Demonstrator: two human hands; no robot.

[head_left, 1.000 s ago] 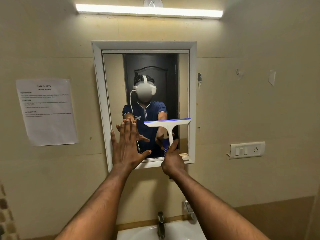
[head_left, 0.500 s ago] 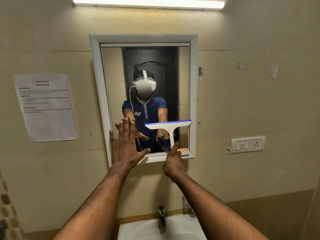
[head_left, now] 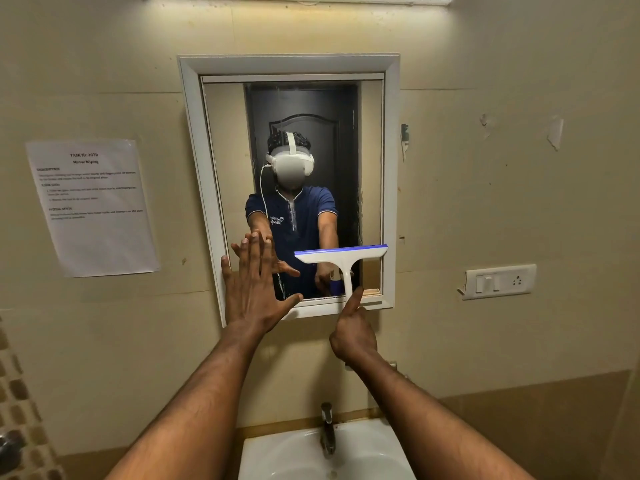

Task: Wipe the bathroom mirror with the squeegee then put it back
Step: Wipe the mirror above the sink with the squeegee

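A white-framed mirror (head_left: 390,174) hangs on the beige wall above the sink. My right hand (head_left: 353,336) grips the handle of a white squeegee (head_left: 341,259) with a blue rubber blade. The blade lies flat across the lower right part of the glass, near the bottom edge of the mirror. My thumb points up along the handle. My left hand (head_left: 251,289) is spread flat against the lower left of the mirror and its frame, holding nothing. The glass reflects a person with both arms stretched forward.
A white sink (head_left: 367,445) with a metal tap (head_left: 327,429) sits directly below my arms. A printed paper sheet (head_left: 91,206) is taped to the wall on the left. On the right wall is a switch and socket plate (head_left: 498,281). A tube light runs above the mirror.
The squeegee has slid down the right side of the glass toward the bottom frame. My view has tilted down, showing more of the sink. The left hand stays pressed on the mirror.
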